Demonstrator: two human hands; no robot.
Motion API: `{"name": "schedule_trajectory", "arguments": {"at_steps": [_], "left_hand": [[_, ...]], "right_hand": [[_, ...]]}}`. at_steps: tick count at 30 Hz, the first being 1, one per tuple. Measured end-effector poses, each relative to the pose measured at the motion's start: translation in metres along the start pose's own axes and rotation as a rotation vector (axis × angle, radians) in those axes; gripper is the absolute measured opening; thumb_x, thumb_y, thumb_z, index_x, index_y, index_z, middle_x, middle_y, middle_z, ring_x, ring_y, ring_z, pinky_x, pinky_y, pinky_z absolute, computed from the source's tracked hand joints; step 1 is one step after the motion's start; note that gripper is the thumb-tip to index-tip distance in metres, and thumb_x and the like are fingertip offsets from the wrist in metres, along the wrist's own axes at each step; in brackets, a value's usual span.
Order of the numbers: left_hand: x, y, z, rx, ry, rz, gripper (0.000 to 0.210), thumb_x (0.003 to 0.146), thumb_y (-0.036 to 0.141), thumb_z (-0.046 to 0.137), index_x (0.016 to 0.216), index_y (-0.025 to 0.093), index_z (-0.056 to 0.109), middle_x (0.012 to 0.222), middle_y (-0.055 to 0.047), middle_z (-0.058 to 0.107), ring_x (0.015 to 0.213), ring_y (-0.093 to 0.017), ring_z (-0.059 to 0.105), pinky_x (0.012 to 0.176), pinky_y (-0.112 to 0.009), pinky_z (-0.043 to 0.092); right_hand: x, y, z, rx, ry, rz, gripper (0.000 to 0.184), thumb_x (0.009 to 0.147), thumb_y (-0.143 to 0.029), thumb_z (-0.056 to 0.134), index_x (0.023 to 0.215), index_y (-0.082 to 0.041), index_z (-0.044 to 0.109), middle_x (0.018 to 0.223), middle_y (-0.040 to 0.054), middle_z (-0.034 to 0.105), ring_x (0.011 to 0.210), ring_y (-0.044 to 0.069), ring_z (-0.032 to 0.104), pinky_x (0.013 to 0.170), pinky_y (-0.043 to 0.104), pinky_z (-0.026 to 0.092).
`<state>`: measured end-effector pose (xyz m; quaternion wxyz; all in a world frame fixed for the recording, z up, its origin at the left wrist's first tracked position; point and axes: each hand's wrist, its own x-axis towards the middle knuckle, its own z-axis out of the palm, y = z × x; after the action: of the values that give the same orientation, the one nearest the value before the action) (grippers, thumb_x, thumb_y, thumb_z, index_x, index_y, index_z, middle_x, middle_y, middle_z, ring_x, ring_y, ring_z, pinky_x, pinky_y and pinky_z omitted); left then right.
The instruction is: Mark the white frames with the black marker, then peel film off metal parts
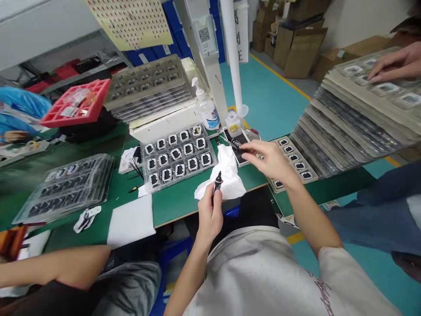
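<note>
My left hand [210,210] is closed around a black marker pen [217,182], its narrow tip pointing up. Beneath it a crumpled white cloth [226,169] lies on the bench edge. My right hand [268,160] is pinched over a small dark tray [244,163]. A thin metal tool [226,139] and a dark piece lie by its fingertips; what the fingers hold, if anything, I cannot make out. Left of the cloth sits a clear tray [213,170] with rows of white-and-black frame-shaped parts. Another parts tray [311,175] lies partly behind my right forearm.
A pump bottle [207,109] and a small white bottle [233,125] stand behind the trays, near a white post [232,57]. Tray stacks rise at the back left [148,87] and right [329,131]. Another person's hand [399,63] touches the right stack; a neighbour's arm [55,267] is at left.
</note>
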<state>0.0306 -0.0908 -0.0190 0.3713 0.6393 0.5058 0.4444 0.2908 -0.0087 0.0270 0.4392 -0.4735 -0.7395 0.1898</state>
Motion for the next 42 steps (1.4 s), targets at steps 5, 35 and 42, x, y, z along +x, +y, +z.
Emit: {"name": "schedule_trajectory", "arguments": {"at_steps": [5, 35, 42], "left_hand": [[0.0, 0.007, -0.008, 0.202, -0.113, 0.157, 0.036, 0.118, 0.041, 0.048, 0.141, 0.023, 0.069, 0.129, -0.011, 0.079, 0.112, -0.025, 0.074, 0.098, -0.035, 0.054], [0.102, 0.033, -0.038, 0.403, -0.289, 0.48, 0.045, 0.105, 0.034, 0.074, 0.149, 0.027, 0.065, 0.133, -0.017, 0.071, 0.13, -0.037, 0.066, 0.114, -0.052, 0.051], [0.038, 0.036, -0.115, 0.338, -0.348, -0.023, 0.049, 0.11, 0.039, 0.064, 0.157, 0.027, 0.057, 0.15, -0.019, 0.068, 0.14, -0.036, 0.066, 0.119, -0.059, 0.052]], "right_hand": [[-0.042, -0.036, 0.003, 0.219, -0.01, -0.176, 0.029, 0.112, -0.024, 0.064, 0.137, -0.027, 0.078, 0.114, 0.0076, 0.077, 0.102, 0.022, 0.073, 0.09, 0.038, 0.06], [-0.021, -0.04, -0.029, -0.144, 0.015, 0.265, 0.024, 0.114, -0.033, 0.062, 0.122, -0.022, 0.082, 0.105, 0.0074, 0.082, 0.088, 0.023, 0.076, 0.08, 0.035, 0.058], [-0.009, -0.017, 0.026, -0.552, -0.006, 0.564, 0.046, 0.117, -0.034, 0.041, 0.134, -0.01, 0.077, 0.108, 0.0179, 0.078, 0.106, 0.031, 0.072, 0.099, 0.042, 0.058]]}}
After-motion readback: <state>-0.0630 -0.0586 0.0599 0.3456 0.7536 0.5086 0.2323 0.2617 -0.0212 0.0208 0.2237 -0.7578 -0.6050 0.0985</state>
